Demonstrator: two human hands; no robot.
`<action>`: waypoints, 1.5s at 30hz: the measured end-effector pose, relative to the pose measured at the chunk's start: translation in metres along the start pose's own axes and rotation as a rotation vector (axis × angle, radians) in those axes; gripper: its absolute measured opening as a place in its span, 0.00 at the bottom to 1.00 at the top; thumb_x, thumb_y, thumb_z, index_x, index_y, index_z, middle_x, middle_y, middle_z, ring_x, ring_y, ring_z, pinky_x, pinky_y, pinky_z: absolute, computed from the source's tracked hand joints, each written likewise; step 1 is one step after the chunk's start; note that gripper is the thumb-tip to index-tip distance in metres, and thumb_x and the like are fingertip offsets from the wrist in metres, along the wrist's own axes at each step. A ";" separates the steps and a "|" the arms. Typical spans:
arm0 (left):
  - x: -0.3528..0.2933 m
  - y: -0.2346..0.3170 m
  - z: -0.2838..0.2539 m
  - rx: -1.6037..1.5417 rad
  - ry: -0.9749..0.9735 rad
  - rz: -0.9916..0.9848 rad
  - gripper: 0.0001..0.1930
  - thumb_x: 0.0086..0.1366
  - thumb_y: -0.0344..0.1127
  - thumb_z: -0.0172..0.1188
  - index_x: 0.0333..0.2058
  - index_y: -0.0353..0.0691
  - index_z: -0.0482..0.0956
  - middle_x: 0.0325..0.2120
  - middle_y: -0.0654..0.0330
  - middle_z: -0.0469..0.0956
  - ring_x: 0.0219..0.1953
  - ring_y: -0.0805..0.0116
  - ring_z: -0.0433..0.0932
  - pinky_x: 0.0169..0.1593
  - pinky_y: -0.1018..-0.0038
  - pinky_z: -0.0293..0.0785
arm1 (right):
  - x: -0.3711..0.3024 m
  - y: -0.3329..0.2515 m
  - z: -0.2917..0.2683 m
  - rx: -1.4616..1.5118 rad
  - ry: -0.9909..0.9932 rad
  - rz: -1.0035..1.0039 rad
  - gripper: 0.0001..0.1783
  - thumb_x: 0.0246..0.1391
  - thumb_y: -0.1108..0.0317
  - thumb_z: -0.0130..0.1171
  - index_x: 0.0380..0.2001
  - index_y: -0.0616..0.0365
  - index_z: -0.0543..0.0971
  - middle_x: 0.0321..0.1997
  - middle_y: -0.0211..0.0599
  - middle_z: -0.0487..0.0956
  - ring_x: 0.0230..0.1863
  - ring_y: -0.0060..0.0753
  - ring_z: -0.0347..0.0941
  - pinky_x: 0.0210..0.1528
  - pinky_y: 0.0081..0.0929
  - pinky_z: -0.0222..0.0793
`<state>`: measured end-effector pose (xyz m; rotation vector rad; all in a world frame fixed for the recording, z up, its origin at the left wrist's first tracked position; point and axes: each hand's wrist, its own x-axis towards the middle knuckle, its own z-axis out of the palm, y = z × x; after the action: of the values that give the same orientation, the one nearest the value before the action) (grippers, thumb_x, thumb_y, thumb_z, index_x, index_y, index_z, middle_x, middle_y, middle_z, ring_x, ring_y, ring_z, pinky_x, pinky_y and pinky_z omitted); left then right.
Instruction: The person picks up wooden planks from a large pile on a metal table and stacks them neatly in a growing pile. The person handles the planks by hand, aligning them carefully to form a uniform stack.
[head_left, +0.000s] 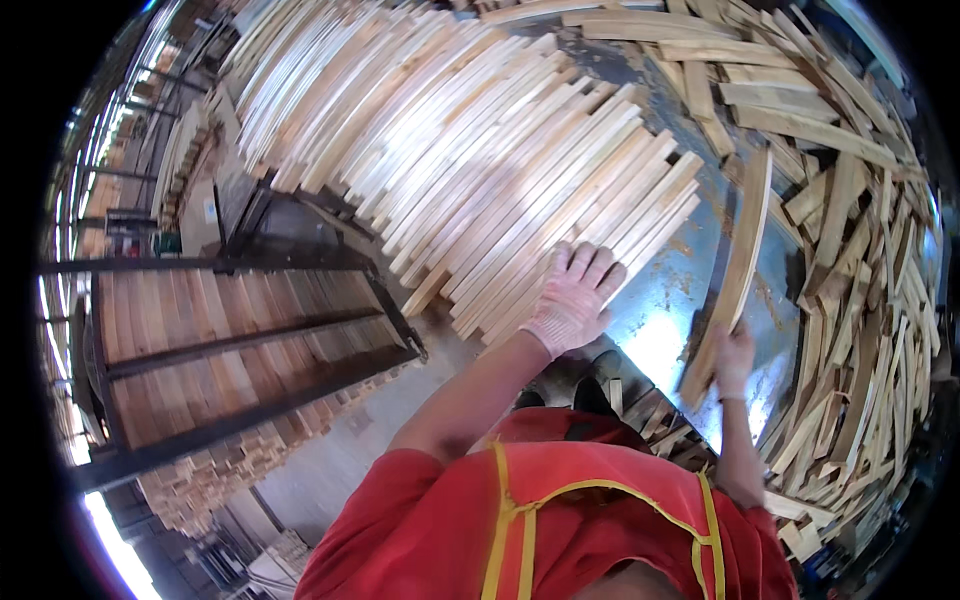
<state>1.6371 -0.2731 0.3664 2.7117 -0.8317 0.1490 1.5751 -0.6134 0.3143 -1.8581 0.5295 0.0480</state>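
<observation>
Red apron [620, 465]; L fingers [582, 262] apart over slats [520, 190]; R fingers [733, 348] clamped on plank [743, 255] nr end.

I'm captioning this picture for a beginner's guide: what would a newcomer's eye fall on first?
Probably the broad row of pale wooden strips laid side by side across the upper middle, with the gloved left hand at its near end. Next comes the jumbled wood heap along the right side. Between them, the right hand grips a long piece of wood above the shiny metal surface.
</observation>
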 end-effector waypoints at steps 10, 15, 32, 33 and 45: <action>-0.162 -0.049 -0.018 -0.922 0.617 -0.836 0.18 0.70 0.39 0.67 0.54 0.38 0.80 0.47 0.57 0.79 0.42 0.65 0.79 0.47 0.65 0.80 | -0.075 -0.086 0.149 0.044 -0.365 0.117 0.45 0.63 0.51 0.66 0.74 0.66 0.64 0.60 0.49 0.82 0.58 0.43 0.79 0.65 0.36 0.71; -0.188 -0.114 0.006 -1.789 0.713 -1.565 0.12 0.73 0.43 0.63 0.46 0.42 0.85 0.34 0.67 0.79 0.36 0.74 0.79 0.40 0.74 0.76 | -0.042 -0.056 0.130 0.140 -0.124 0.079 0.45 0.64 0.62 0.66 0.77 0.71 0.59 0.71 0.55 0.74 0.68 0.43 0.73 0.72 0.34 0.65; 0.085 -0.030 -0.019 -0.293 -0.606 -0.685 0.52 0.66 0.69 0.54 0.72 0.26 0.61 0.66 0.34 0.69 0.66 0.43 0.73 0.70 0.58 0.69 | 0.066 -0.056 0.056 0.011 -0.245 0.137 0.40 0.62 0.62 0.69 0.71 0.71 0.66 0.64 0.51 0.79 0.61 0.41 0.78 0.65 0.34 0.72; 0.090 -0.018 -0.009 -0.252 -0.559 -0.706 0.54 0.64 0.70 0.55 0.73 0.25 0.60 0.69 0.35 0.66 0.70 0.43 0.67 0.73 0.60 0.66 | 0.069 -0.053 0.059 0.015 -0.304 0.148 0.40 0.62 0.61 0.70 0.70 0.72 0.67 0.63 0.50 0.80 0.60 0.40 0.78 0.64 0.34 0.73; 0.156 0.041 -0.133 -0.579 0.606 -0.238 0.49 0.60 0.45 0.71 0.74 0.29 0.58 0.64 0.35 0.66 0.66 0.34 0.69 0.69 0.51 0.67 | -0.002 -0.277 -0.030 0.304 0.115 -0.403 0.37 0.60 0.69 0.68 0.70 0.65 0.69 0.63 0.44 0.80 0.63 0.36 0.75 0.67 0.31 0.69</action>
<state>1.7414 -0.3467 0.5319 2.0193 -0.3012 0.5473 1.6722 -0.5702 0.5715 -1.6412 0.2169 -0.3900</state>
